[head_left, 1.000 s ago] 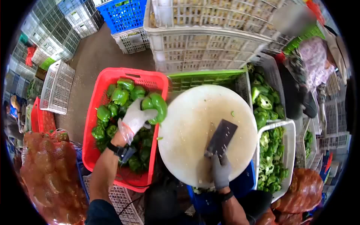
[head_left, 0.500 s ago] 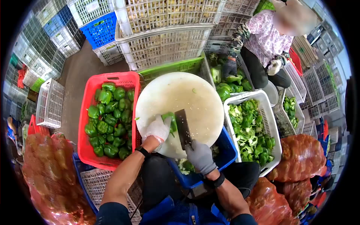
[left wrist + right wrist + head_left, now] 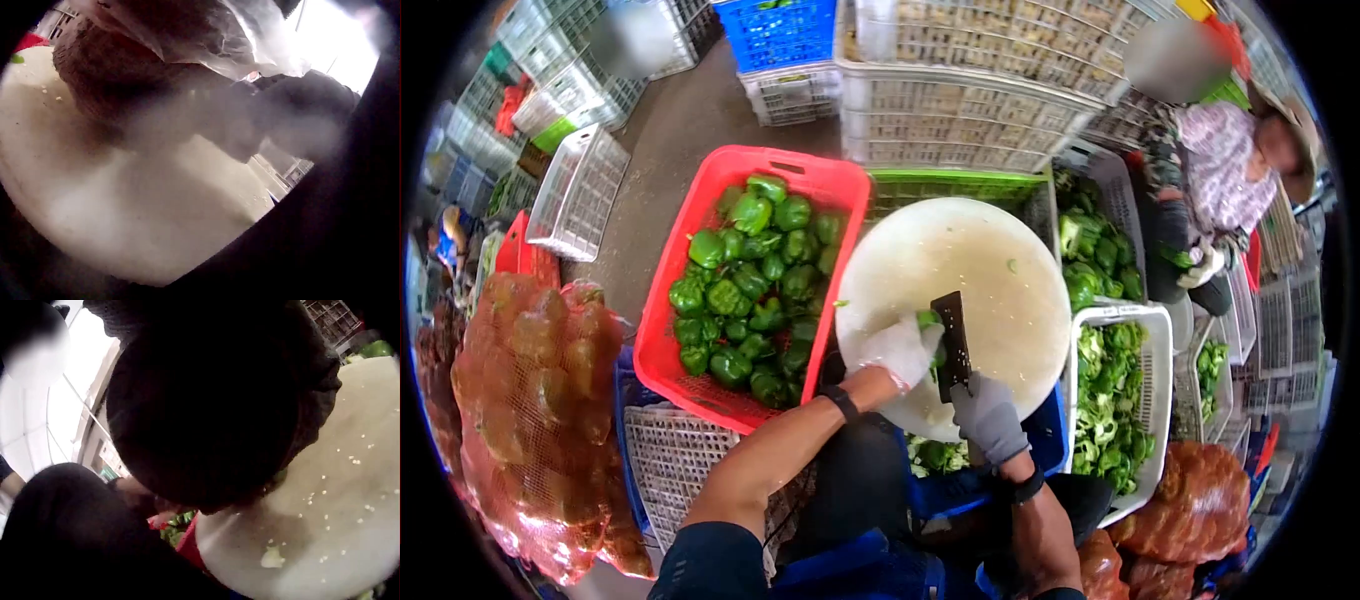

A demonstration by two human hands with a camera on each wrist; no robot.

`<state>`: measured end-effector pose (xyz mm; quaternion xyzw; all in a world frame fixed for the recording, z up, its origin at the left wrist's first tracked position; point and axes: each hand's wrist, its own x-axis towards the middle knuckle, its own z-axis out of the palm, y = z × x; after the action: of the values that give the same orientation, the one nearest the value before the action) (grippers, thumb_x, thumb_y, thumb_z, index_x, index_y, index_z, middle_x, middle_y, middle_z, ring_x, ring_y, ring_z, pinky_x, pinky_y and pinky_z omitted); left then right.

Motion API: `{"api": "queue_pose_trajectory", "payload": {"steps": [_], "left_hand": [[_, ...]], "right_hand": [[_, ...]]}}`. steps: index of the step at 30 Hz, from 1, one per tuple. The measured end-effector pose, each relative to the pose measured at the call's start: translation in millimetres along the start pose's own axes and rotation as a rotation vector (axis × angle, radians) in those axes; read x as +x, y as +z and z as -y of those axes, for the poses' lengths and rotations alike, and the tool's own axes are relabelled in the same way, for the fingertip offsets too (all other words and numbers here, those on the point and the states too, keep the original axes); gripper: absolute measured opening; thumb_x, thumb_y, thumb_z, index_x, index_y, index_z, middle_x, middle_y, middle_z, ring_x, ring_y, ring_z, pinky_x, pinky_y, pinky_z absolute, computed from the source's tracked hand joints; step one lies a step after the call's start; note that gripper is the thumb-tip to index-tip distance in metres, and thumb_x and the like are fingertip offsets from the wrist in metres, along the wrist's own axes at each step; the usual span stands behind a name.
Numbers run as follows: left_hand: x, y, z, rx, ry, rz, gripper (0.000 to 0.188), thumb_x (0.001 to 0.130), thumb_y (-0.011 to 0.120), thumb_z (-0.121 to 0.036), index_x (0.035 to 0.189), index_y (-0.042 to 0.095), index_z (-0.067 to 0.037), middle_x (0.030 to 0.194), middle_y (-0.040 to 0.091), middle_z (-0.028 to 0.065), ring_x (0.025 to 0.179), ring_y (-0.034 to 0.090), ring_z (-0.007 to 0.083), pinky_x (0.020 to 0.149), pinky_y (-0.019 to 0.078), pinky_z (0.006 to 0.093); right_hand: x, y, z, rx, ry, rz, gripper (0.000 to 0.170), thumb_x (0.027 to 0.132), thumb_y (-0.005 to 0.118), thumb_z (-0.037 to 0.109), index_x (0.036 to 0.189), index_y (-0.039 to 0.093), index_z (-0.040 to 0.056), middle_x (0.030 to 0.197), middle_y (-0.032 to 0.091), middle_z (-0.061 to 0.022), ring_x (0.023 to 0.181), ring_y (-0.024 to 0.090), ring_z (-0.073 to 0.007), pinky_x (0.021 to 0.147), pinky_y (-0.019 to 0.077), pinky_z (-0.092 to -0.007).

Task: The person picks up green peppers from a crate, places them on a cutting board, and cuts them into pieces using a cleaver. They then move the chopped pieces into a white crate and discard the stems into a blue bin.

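On the round white cutting board (image 3: 1010,240), my gloved left hand (image 3: 900,352) holds a green bell pepper (image 3: 940,355), mostly covered by the fingers and the blade. The gloved right hand (image 3: 990,415) grips a dark cleaver (image 3: 952,335) by its handle, the blade right against the pepper's right side. In the left wrist view the left glove (image 3: 119,81) looms dark over the board, its fingertips blurred. Dark and close, the right glove (image 3: 212,412) fills much of the right wrist view and hides the cleaver there.
Left of the board stands a red crate (image 3: 662,330) of whole green peppers. A white crate (image 3: 1162,400) of cut peppers is at the right, and a blue bin (image 3: 1055,435) sits below the board. Stacked crates (image 3: 960,120) rise behind. Another person (image 3: 1215,170) sits at the far right.
The left hand has brought a pepper from over the red crate onto the board. The right hand has lifted the cleaver off the board and brought its blade against the pepper.
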<state>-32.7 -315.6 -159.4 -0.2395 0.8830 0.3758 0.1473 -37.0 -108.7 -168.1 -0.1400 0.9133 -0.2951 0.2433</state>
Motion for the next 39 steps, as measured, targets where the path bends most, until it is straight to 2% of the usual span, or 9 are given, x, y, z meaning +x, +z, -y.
{"api": "queue_pose_trajectory", "payload": {"steps": [5, 8, 11, 13, 14, 16, 26, 34, 39], "left_hand": [[5.6, 0.1, 7.8, 0.059, -0.034, 0.068, 0.071, 0.110, 0.050, -0.059, 0.141, 0.056, 0.004, 0.103, 0.078, 0.0324, 0.098, 0.076, 0.0515, 0.090, 0.0583, 0.0604], [17.4, 5.7, 18.0, -0.074, 0.086, 0.068, 0.068, 0.111, 0.049, -0.059, 0.136, 0.059, 0.004, 0.102, 0.076, 0.0358, 0.100, 0.075, 0.0520, 0.088, 0.0588, 0.0578], [30.7, -4.3, 65.0, -0.072, 0.418, -0.279, 0.057, 0.107, 0.057, -0.052, 0.131, 0.068, -0.001, 0.116, 0.077, 0.0290, 0.110, 0.073, 0.0511, 0.094, 0.0575, 0.0556], [38.2, -56.5, 84.1, -0.071, 0.256, -0.374, 0.051, 0.104, 0.063, -0.046, 0.129, 0.071, -0.002, 0.123, 0.076, 0.0270, 0.114, 0.072, 0.0502, 0.098, 0.0570, 0.0545], [45.5, -87.9, 86.6, -0.130, -0.067, -0.326, 0.049, 0.102, 0.066, -0.042, 0.129, 0.072, -0.002, 0.126, 0.076, 0.0261, 0.116, 0.071, 0.0495, 0.100, 0.0569, 0.0534], [90.4, -92.4, 143.3, 0.074, -0.248, -0.409, 0.055, 0.098, 0.070, -0.046, 0.130, 0.070, 0.000, 0.130, 0.072, 0.0287, 0.117, 0.071, 0.0479, 0.099, 0.0581, 0.0551], [181.6, -62.6, 212.6, 0.079, -0.529, -0.097, 0.075, 0.084, 0.083, -0.037, 0.139, 0.062, 0.009, 0.135, 0.072, 0.0323, 0.128, 0.070, 0.0459, 0.107, 0.0583, 0.0473], [75.3, -113.8, 188.0, -0.981, -0.369, -0.292, 0.072, 0.096, 0.079, -0.038, 0.150, 0.056, 0.004, 0.139, 0.069, 0.0180, 0.120, 0.071, 0.0336, 0.077, 0.0661, 0.0553], [-5.2, -104.5, 109.2, -0.909, -0.122, -0.061, 0.056, 0.107, 0.065, -0.046, 0.139, 0.063, -0.001, 0.107, 0.076, 0.0092, 0.080, 0.073, 0.0208, 0.050, 0.0544, 0.0352]], "right_hand": [[37.9, 34.1, -12.7, -0.091, -0.039, 0.091, 0.027, 0.101, 0.065, 0.026, 0.095, 0.073, 0.0010, 0.097, 0.075, -0.0320, 0.087, 0.073, -0.0506, 0.081, 0.0592, -0.0566], [24.9, 45.8, -46.8, 0.120, 0.105, -0.149, 0.022, 0.101, 0.067, 0.021, 0.097, 0.074, 0.0005, 0.094, 0.077, -0.0254, 0.079, 0.073, -0.0424, 0.076, 0.0585, -0.0511], [7.2, 34.9, -40.4, 0.514, 0.236, -0.326, 0.019, 0.102, 0.069, 0.017, 0.102, 0.075, -0.0012, 0.091, 0.078, -0.0140, 0.077, 0.071, -0.0273, 0.071, 0.0566, -0.0419], [-1.2, 29.1, -31.1, 0.791, 0.274, -0.346, 0.018, 0.103, 0.069, 0.012, 0.108, 0.076, -0.0035, 0.095, 0.076, -0.0047, 0.085, 0.066, -0.0128, 0.073, 0.0544, -0.0320], [-0.3, 36.2, -42.5, 0.806, 0.299, -0.352, 0.019, 0.103, 0.069, 0.012, 0.110, 0.076, -0.0037, 0.096, 0.076, -0.0055, 0.086, 0.067, -0.0132, 0.075, 0.0549, -0.0319], [0.8, 46.8, -65.3, 0.817, 0.336, -0.379, 0.020, 0.103, 0.069, 0.012, 0.112, 0.077, -0.0038, 0.097, 0.077, -0.0063, 0.087, 0.068, -0.0134, 0.077, 0.0551, -0.0313], [1.0, 37.2, -33.5, 0.692, 0.350, -0.451, 0.026, 0.103, 0.068, 0.012, 0.121, 0.077, -0.0049, 0.103, 0.078, -0.0044, 0.090, 0.068, -0.0126, 0.082, 0.0541, -0.0297], [1.9, 35.3, -37.7, 0.762, 0.277, -0.381, 0.026, 0.103, 0.069, 0.015, 0.117, 0.077, -0.0060, 0.097, 0.078, -0.0051, 0.083, 0.067, -0.0121, 0.074, 0.0538, -0.0300], [-8.5, 27.7, -33.5, 0.751, 0.307, -0.368, 0.023, 0.104, 0.070, 0.020, 0.106, 0.073, -0.0028, 0.078, 0.071, -0.0060, 0.064, 0.065, -0.0138, 0.058, 0.0528, -0.0326]]}}
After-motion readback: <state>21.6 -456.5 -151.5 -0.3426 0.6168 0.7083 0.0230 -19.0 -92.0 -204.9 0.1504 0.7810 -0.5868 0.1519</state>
